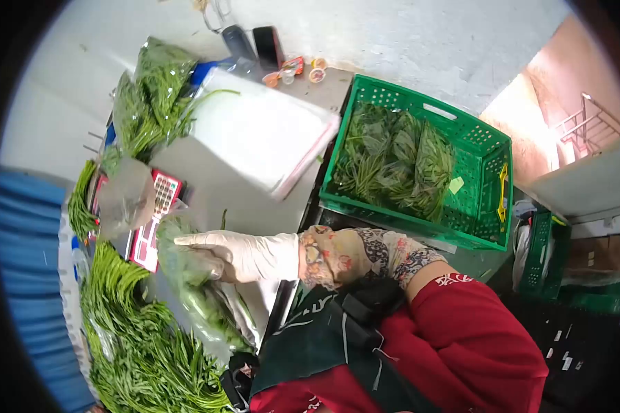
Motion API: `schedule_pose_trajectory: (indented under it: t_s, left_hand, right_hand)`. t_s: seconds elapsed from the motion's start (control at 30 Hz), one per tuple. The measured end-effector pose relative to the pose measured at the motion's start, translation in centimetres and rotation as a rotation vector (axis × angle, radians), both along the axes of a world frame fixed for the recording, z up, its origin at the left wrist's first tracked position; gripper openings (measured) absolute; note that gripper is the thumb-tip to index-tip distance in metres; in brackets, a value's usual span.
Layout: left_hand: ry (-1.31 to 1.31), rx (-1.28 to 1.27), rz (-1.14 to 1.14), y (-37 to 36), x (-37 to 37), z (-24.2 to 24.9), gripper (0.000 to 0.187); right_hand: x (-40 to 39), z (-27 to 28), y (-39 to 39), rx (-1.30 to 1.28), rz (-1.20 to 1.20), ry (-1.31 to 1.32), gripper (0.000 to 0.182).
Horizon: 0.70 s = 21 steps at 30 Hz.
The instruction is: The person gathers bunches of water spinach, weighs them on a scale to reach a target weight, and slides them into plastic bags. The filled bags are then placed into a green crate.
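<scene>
A white-gloved right hand [238,256], mine, grips a clear plastic bag of leafy greens [203,292], its index finger stretched along the top and the other fingers curled in. The bag lies slanted over the metal table's near edge. Just beyond it is a red-and-white scale [164,196] with a keypad; a round pan [125,197] covers part of it. Loose long-stemmed greens [141,337] are heaped beside the bag on the left. My left hand does not show.
A green crate [420,230] at the right holds several bagged greens [393,158]. White plastic sheets [255,131] lie stacked on the table, with more bagged greens [155,96] behind. A phone [267,47] and small cups [316,74] sit near the wall. A blue curtain [34,275] hangs left.
</scene>
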<state>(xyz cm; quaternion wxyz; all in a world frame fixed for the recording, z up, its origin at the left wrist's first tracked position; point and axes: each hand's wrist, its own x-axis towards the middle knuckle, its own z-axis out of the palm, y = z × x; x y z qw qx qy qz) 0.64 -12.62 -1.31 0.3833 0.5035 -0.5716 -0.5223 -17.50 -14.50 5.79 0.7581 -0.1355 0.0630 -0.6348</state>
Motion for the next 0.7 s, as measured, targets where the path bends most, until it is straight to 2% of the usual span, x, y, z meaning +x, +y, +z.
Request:
schedule_pose_trajectory:
  t_s: [0.07, 0.17, 0.2, 0.27, 0.33, 0.4, 0.43, 0.5, 0.57, 0.63, 0.7]
  left_hand:
    - [0.017, 0.048, -0.061, 0.5, -2.2, 0.0, 0.052]
    - [0.088, 0.117, -0.227, 1.2, -7.9, -0.1, 0.047]
    - [0.113, 0.143, -0.310, 1.6, -10.6, -0.2, 0.045]
    - [0.166, 0.193, -0.521, 2.8, -17.1, -0.6, 0.042]
    - [0.211, 0.245, -0.780, 5.0, -24.6, -1.9, 0.040]
    - [0.183, 0.241, -1.047, 8.6, -32.1, -3.9, 0.037]
    - [0.137, 0.212, -1.173, 10.7, -35.1, -4.8, 0.036]
    - [0.004, 0.091, -1.393, 15.4, -39.6, -5.8, 0.031]
    - [-0.067, 0.121, -1.528, 19.2, -42.8, -8.0, 0.031]
    - [-0.259, 0.059, -1.639, 22.1, -44.8, -11.7, 0.033]
    - [-0.316, -0.080, -1.595, 23.7, -45.4, -15.7, 0.031]
  right_hand:
    - [-3.4, 5.1, 3.6, 0.198, 0.054, -0.143, 0.027]
    - [-9.0, 5.1, 9.0, 0.098, 0.022, -0.269, 0.017]
    - [-10.6, 6.1, 12.2, 0.121, -0.306, -0.033, 0.021]
    - [-14.4, 6.0, 18.1, 0.080, -0.705, 0.125, 0.019]
    - [-20.2, 2.5, 22.5, -0.048, -0.843, -0.032, 0.018]
    - [-26.2, 1.3, 28.7, -0.009, -1.020, -0.241, 0.019]
    - [-29.3, -0.2, 32.1, -0.176, -0.995, -0.238, 0.022]
    - [-32.0, -3.8, 38.3, -0.085, -1.283, -0.322, 0.026]
    - [-35.1, -10.2, 44.7, 0.018, -1.476, -0.534, 0.031]
    - [-36.9, -20.8, 51.9, -0.111, -1.319, -0.382, 0.034]
    - [-36.5, -20.8, 51.0, 0.644, -1.624, -0.009, 0.038]
